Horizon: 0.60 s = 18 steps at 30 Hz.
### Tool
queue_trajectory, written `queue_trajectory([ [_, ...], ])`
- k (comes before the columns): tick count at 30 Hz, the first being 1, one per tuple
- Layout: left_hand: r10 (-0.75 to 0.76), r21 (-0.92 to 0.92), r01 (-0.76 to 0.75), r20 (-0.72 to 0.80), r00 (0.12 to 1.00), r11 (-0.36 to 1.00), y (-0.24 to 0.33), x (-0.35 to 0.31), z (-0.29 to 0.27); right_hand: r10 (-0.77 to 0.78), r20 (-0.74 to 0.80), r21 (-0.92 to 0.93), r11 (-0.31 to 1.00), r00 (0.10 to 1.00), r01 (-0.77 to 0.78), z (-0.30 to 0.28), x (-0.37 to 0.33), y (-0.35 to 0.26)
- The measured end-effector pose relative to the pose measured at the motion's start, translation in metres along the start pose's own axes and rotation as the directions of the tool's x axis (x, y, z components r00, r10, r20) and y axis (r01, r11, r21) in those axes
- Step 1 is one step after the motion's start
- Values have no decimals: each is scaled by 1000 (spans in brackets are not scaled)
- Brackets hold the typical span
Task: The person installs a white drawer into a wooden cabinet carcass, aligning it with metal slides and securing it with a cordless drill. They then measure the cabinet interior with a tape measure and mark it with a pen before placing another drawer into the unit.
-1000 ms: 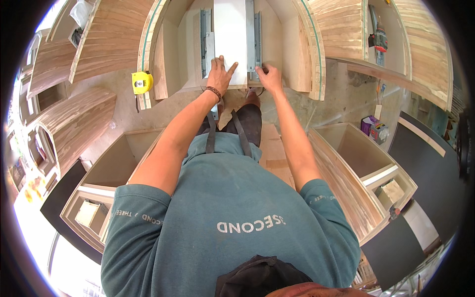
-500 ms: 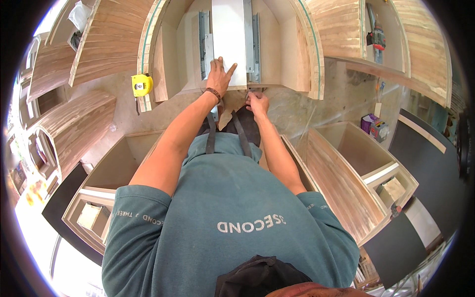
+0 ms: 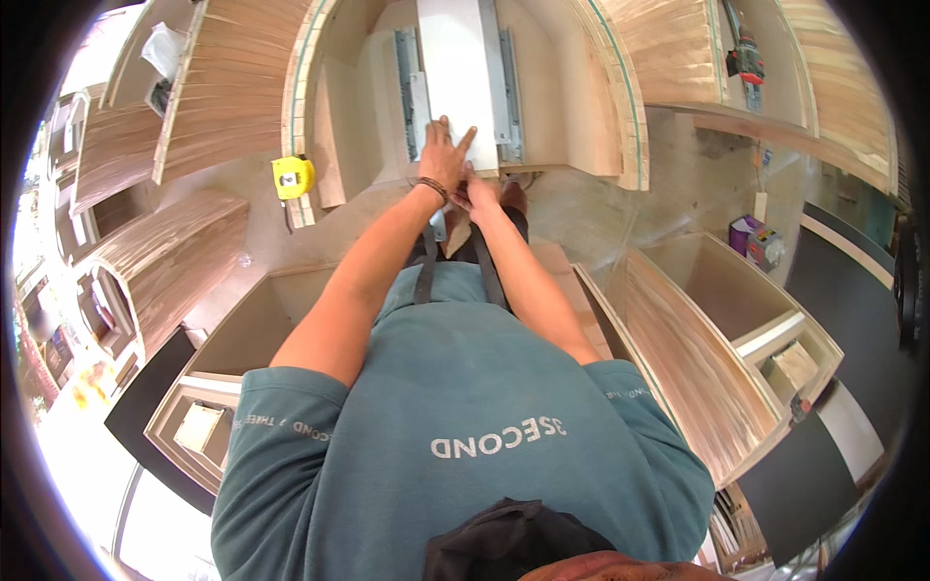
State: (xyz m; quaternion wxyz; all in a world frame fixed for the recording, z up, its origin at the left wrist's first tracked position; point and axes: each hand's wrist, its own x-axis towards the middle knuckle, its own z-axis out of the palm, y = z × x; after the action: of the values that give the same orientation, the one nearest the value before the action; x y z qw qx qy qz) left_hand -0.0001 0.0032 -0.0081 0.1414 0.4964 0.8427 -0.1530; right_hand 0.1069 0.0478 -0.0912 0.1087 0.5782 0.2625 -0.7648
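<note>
A white panel with a grey metal slide along its left side and another along its right side sits inside an open plywood cabinet. My left hand lies flat on the panel's near end, fingers spread, holding nothing. My right hand is curled just below the panel's near edge, touching my left wrist. Whether it holds anything is hidden.
A yellow tape measure rests on the cabinet's left edge. Open plywood boxes stand at the right and lower left. A purple container sits on the floor at the right. A shelf with a tool is upper right.
My right hand has left the right metal slide and dropped back toward me, ending beside my left wrist. My left hand has stayed on the white panel.
</note>
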Motion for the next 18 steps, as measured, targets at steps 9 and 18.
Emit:
queue_trajectory([
  [9,-505,-608,362,-75,860,706,-35,-19,-22,-2,-151,44,999,989,8,5,-11,-8],
  [18,-523,-779,341,20,852,526,-90,7,25,-1,-155,24,1000,988,5,12,-19,-12],
])
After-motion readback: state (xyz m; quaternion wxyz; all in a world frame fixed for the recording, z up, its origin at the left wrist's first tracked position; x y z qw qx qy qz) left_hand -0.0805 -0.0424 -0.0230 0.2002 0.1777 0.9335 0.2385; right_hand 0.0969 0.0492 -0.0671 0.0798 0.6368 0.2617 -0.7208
